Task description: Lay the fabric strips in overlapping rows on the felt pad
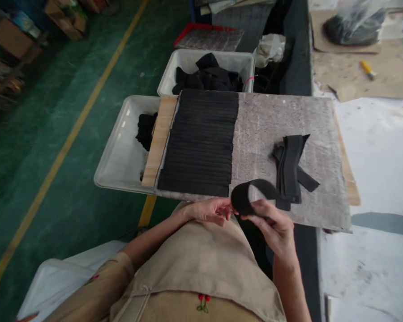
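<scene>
Being pinched at both ends, a black fabric strip [251, 193] is being held bent into a loop just above the fingertips. One end is being gripped between the closed thumb and fingers of the left hand [211, 210]. The other end is being pressed under the thumb of the right hand [276, 229], whose fingers are curled beneath it. Just beyond the right fingers, a loose pile of strips [290, 166] is being borne by the grey board [265, 120]. Beyond the left fingers, a neat row of strips [199, 141] is being borne likewise. Farther out, a white tub [119, 154] holding dark pieces is being partly covered by the board.
</scene>
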`<state>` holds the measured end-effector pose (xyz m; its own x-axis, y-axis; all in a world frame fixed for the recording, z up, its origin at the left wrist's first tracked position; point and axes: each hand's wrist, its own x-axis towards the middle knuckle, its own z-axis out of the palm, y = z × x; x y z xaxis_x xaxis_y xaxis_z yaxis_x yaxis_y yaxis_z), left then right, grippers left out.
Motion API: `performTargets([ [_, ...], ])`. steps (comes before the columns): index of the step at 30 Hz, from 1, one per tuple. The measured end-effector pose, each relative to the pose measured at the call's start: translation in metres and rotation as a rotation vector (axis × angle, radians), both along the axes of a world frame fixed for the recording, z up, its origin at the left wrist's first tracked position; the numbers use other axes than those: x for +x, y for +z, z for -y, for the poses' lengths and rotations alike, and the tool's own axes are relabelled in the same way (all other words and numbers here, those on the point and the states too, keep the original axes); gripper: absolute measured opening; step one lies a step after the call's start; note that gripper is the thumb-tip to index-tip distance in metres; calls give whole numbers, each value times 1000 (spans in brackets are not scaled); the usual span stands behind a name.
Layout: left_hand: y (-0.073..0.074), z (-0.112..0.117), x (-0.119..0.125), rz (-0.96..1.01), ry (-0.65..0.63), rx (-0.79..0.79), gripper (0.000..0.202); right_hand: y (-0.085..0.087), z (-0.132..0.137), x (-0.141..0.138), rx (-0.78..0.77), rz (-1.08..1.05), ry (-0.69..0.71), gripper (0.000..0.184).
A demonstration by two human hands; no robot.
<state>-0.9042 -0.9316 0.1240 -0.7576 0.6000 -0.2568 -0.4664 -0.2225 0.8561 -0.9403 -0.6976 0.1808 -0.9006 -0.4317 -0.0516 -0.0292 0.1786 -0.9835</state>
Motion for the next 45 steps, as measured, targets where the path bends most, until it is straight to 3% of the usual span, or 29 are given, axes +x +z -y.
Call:
performTargets([
  [2, 6, 5, 10, 74, 144, 105, 70, 8, 10, 13, -88, 171, 307, 15],
  [4, 10, 16, 24, 142, 346, 133, 63, 0, 13, 17, -99, 363, 399, 21],
  [7, 6, 36, 43, 230, 602, 85, 47, -30, 14, 15, 6, 534, 278, 30],
  [9, -3, 52, 53, 327, 828, -30, 38, -53, 21, 13, 70, 576, 188, 36],
  [11, -14, 71, 61, 401, 1060, -164, 38, -75, 32, 10, 113, 583, 103, 42],
  [13, -25, 90, 69, 407, 1181, -257, 41, -94, 46, 9, 143, 568, 30, 47],
  [16, -43, 114, 84, 400, 1242, -344, 38, -115, 64, 8, 237, 489, -6, 49],
  [19, -58, 131, 96, 409, 1280, -460, 38, -128, 74, 8, 489, 271, -10, 44],
  [22, -68, 143, 103, 387, 1287, -552, 41, -133, 79, 9, 720, 108, -35, 41],
  [26, -78, 157, 107, 326, 1257, -682, 43, -135, 83, 9, 886, 34, -81, 38],
  [36, -107, 181, 111, 109, 1177, -1093, 32, -139, 87, 7, 999, 11, -38, 33],
  [45, -106, 184, 107, 94, 1183, -1149, 30, -136, 89, 6, 1030, 42, -34, 29],
])
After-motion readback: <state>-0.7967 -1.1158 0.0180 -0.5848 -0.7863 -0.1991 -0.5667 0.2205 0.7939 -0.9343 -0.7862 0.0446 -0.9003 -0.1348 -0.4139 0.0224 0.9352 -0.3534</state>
